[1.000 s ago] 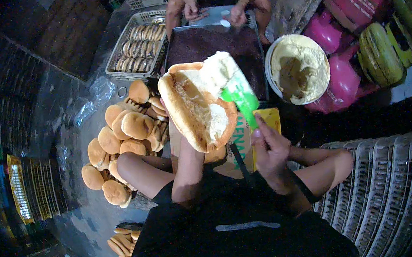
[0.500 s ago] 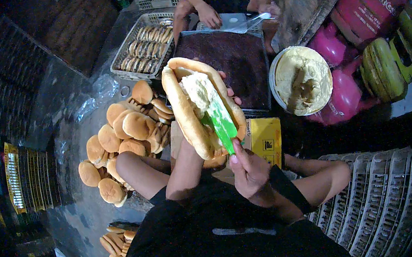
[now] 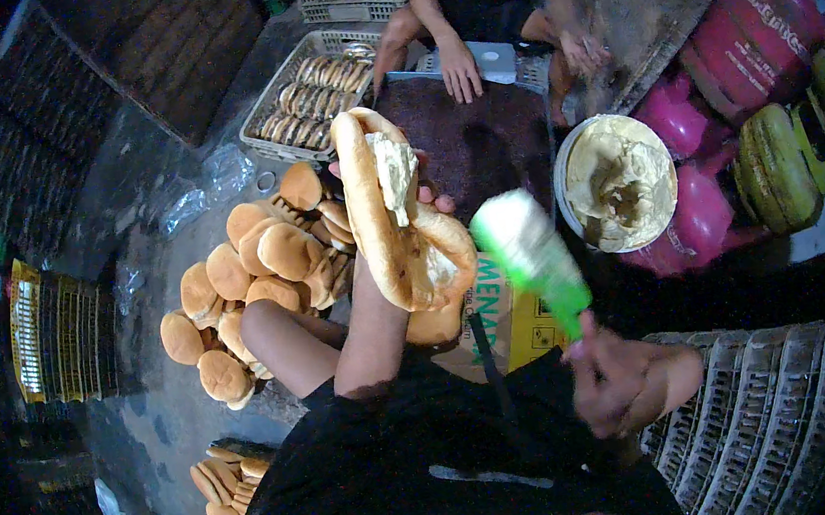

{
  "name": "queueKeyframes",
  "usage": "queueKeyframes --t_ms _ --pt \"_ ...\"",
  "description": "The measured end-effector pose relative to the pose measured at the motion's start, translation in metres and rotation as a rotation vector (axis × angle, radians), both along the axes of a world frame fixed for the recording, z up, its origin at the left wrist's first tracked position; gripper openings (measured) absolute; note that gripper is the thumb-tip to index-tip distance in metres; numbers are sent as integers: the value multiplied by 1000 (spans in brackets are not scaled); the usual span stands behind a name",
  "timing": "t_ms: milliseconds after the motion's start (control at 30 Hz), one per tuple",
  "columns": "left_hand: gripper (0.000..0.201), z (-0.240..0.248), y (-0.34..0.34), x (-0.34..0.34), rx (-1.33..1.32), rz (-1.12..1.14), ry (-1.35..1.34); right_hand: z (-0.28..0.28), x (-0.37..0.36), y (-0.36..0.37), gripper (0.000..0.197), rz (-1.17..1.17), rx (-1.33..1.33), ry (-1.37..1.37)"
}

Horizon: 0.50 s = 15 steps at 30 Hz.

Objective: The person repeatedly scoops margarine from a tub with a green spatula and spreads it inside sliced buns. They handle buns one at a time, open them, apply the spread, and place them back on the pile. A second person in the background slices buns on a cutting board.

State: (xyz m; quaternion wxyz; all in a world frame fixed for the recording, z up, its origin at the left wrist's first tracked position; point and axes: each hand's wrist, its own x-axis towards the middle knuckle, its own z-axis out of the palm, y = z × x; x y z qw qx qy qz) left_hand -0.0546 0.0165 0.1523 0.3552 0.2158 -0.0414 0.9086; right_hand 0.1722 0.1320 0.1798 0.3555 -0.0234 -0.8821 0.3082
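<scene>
A long split bread bun (image 3: 375,231) lies open in my left hand (image 3: 435,199), whose fingertips curl round its far side. Pale cream (image 3: 396,174) sits in a thick strip inside the bun's upper half. My right hand (image 3: 606,378) is closed on the handle of a green spatula (image 3: 538,259), slightly blurred by motion and apart from the bun. White cream coats the spatula's blade. To the right stands a round tub of pale cream (image 3: 618,186), hollowed in the middle.
Loose buns (image 3: 276,247) are heaped at the left. A crate of filled buns (image 3: 311,102) stands beyond. Across a dark brown tray (image 3: 491,139) another person's hand (image 3: 461,69) rests near its far edge. A cardboard box (image 3: 515,327), pink bags (image 3: 698,197) and stacked grey crates (image 3: 771,411) surround me.
My right hand has drawn the spatula out of the bun and moved right. The bun has tilted and partly closed. The other person's hand has come down toward the dark tray.
</scene>
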Motion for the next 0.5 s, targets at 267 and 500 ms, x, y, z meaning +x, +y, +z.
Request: queueKeyframes --t_ms 267,500 --pt "39 -2 -1 17 -322 -58 -75 35 -50 37 35 85 151 14" --pt "39 -9 0 13 -618 160 -37 31 -40 44 41 133 327 -52"
